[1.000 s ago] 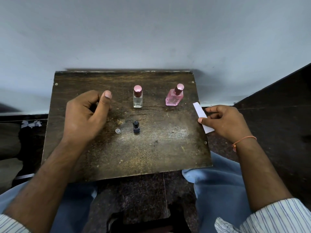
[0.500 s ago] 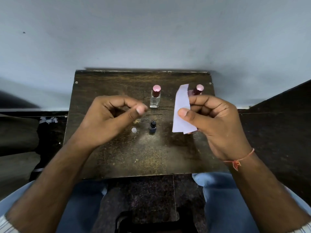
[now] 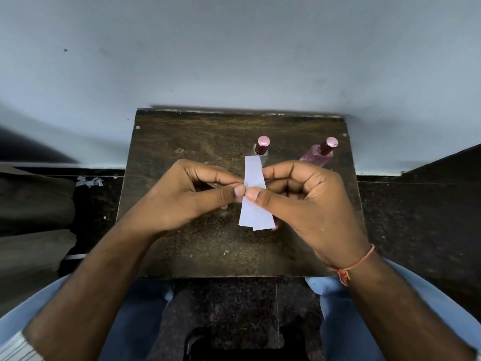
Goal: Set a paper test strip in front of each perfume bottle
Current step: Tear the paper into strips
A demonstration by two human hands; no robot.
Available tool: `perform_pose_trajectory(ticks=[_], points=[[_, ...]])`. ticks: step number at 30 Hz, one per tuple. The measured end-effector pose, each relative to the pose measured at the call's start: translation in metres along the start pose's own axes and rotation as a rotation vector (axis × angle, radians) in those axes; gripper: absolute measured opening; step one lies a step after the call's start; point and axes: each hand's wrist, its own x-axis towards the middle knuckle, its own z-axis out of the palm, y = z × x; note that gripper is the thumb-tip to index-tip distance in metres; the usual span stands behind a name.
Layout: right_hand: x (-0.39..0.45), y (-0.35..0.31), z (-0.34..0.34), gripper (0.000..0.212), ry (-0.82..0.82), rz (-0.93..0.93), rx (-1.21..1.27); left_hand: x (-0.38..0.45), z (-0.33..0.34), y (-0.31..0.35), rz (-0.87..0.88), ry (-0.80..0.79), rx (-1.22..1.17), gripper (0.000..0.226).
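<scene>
Over the middle of the dark wooden board (image 3: pixel 182 142), both hands pinch a small stack of white paper strips (image 3: pixel 253 175). My left hand (image 3: pixel 187 199) grips the stack's left edge with thumb and forefinger. My right hand (image 3: pixel 307 201) holds it from the right. The strips stand upright and fan slightly at the bottom. Behind them, a clear bottle with a pink cap (image 3: pixel 263 144) shows only its top. A pink bottle (image 3: pixel 318 155) leans at the back right, partly behind my right hand. The small dark bottle is hidden by my hands.
A pale wall (image 3: pixel 234 61) rises right behind the board. Dark stone floor (image 3: pixel 416 217) surrounds the board. My knees in blue trousers (image 3: pixel 338 321) sit under the near edge. White scraps (image 3: pixel 89 181) lie on the floor at left.
My right hand brought the strips from the board's right edge to its middle. My left hand came in from the left and pinched them too.
</scene>
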Motion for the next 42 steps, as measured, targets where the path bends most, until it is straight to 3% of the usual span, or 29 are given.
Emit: perform_pose_trajectory(ticks=[7,21,29,42], points=[[-0.002,-0.004,0.000,0.030,-0.038,0.010,0.036,0.000,0.002,-0.001,-0.071,0.076,-0.027,0.016],[0.001,-0.008,0.001,0.023,-0.016,0.086,0.246,0.001,0.004,0.002,-0.045,0.064,-0.064,0.007],[0.000,-0.015,0.005,0.029,-0.045,0.142,0.355,0.000,0.003,0.001,-0.009,-0.033,-0.150,0.025],[-0.001,-0.017,0.004,0.028,-0.027,0.143,0.336,0.001,0.005,0.003,-0.025,-0.060,-0.200,0.027]])
